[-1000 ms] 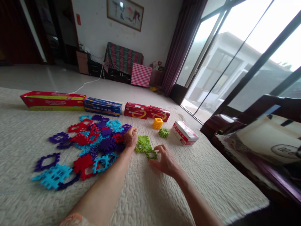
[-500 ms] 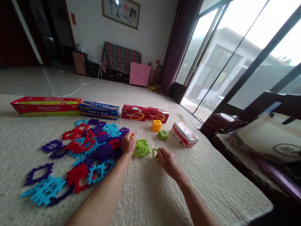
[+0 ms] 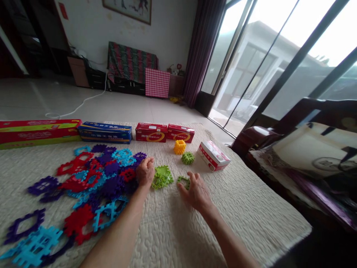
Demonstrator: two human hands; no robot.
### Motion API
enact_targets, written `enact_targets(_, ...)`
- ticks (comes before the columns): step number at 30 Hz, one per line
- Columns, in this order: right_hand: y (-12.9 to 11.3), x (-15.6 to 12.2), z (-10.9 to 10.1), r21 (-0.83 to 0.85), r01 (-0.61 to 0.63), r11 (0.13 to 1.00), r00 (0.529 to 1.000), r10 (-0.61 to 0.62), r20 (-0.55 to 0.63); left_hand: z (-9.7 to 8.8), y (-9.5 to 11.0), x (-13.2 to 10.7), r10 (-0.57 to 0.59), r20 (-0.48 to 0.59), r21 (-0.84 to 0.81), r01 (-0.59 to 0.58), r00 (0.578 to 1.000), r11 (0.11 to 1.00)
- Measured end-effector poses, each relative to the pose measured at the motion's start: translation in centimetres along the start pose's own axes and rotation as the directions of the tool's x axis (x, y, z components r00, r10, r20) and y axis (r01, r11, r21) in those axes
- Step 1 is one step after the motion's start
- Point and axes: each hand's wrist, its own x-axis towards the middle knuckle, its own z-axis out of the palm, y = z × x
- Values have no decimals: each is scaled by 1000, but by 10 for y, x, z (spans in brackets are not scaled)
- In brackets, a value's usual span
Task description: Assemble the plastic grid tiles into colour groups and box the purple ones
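My left hand (image 3: 145, 171) is closed, its fingers curled, between the heap of building pieces and a small pile of green interlocking building pieces (image 3: 162, 177). Whatever it may hold is hidden. To the right of that pile, a single green square frame piece (image 3: 183, 181) lies on the quilted cover, partly behind my fingers. My right hand (image 3: 195, 190) is over it with thumb and fingers apart. Further back stand a green cube of joined pieces (image 3: 187, 158) and a yellow cube of joined pieces (image 3: 180, 147).
Purple, red and blue building pieces (image 3: 108, 186) spread over the left side of the quilted cover (image 3: 251, 216). Behind are a long red-green box (image 3: 41, 132), a blue box (image 3: 106, 133) and two red boxes (image 3: 151, 133). A white-red box (image 3: 214, 155) sits right, near a wooden chair (image 3: 256, 137).
My right hand has let go of the green frame piece and its fingers have opened. The left hand stays closed beside the green pile. The camera view has shifted right.
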Motion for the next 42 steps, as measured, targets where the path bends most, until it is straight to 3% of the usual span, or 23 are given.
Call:
enact_targets(5, -14, -7, 13, -64, 46, 997, 996, -51, -67, -1, 2, -1, -27, 6, 5, 27, 1000, 1000)
enact_targets(17, -5, -2, 8, 75, 47, 996, 999, -47, -3, -1, 2, 1, -84, 31, -14, 84, 996, 996)
enact_targets(21, 6, 18, 2, 169, 81, 982, 994, -66, -90, -1, 4, 2, -104, 36, -19, 104, 994, 994)
enact_targets(29, 30, 94, 2, 149, 99, 984, 946, -47, -321, 1, 3, 2, -84, 10, -27, 85, 996, 996)
enact_targets(42, 32, 105, 18, 139, 107, 984, 944, -57, -325, 0, 4, 2, -103, 29, -12, 103, 994, 995)
